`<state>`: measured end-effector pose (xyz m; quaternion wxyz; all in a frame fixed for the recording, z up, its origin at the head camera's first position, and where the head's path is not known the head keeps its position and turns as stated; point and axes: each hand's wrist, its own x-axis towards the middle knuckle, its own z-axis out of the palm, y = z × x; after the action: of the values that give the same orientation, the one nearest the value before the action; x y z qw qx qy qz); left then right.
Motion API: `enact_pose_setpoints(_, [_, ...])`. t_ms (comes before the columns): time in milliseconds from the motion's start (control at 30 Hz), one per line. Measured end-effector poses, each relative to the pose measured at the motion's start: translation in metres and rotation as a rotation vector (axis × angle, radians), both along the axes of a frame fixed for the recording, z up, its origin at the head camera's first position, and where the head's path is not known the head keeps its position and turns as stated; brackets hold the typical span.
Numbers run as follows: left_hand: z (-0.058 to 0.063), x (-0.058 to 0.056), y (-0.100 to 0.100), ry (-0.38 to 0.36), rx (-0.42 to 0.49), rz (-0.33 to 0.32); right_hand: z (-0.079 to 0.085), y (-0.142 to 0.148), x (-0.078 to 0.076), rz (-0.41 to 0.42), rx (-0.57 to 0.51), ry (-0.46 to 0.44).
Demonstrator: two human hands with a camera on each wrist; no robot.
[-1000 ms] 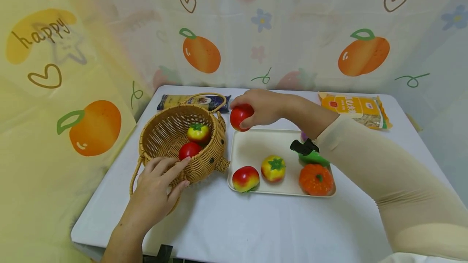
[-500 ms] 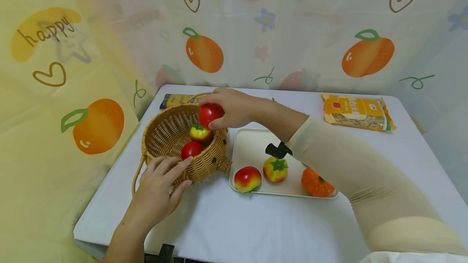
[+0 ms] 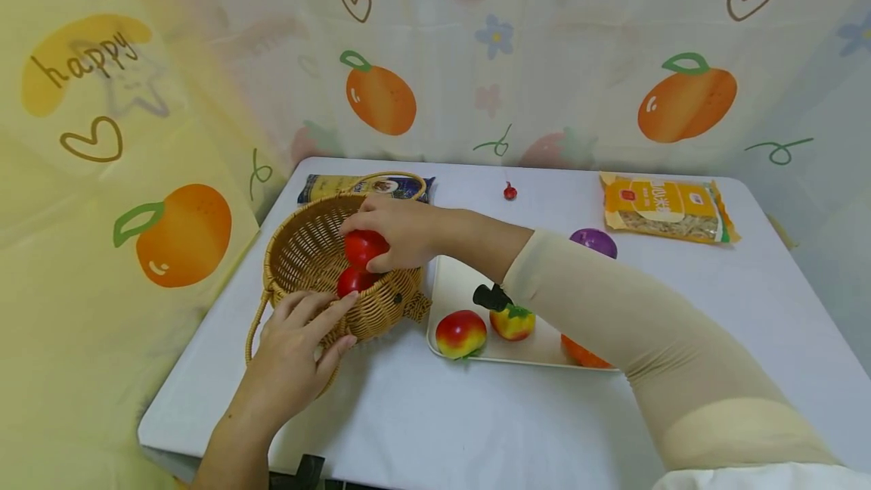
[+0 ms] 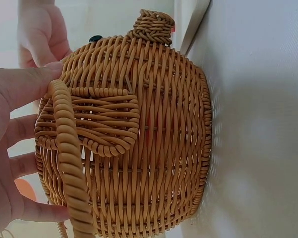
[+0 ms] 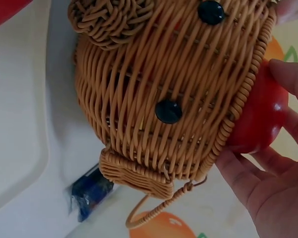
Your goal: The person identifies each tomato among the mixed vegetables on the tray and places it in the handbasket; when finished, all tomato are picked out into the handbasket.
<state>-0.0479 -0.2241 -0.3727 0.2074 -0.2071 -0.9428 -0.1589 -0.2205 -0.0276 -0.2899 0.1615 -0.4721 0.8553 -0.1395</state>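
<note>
With your left hand (image 3: 292, 342) resting spread-fingered on the basket (image 3: 370, 317), your right hand (image 3: 401, 231) gripped a tomato (image 3: 362, 247) that, released high, risked bouncing off the lower fruit (image 3: 352, 280).

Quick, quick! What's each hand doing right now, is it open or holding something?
Left hand: open, fingers resting on the rim of the wicker basket.
Right hand: holding a round red fruit.

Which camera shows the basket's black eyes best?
The right wrist view: both black eyes are large and unobstructed on the basket. The head view shows one, small; the left wrist view catches just one, edge-on at the basket's outline.
</note>
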Motion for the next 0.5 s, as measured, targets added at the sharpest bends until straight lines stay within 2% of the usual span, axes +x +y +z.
enact_pose_setpoints(200, [-0.0008,-0.0006,-0.0003,0.009,0.005,-0.008,-0.0044,-0.0028,0.0028,0.045,0.047,0.015])
enact_pose_setpoints(500, [-0.0012,-0.0004,-0.0003,0.002,-0.003,0.005,-0.0079,-0.0021,0.0019,0.052,0.070,0.017])
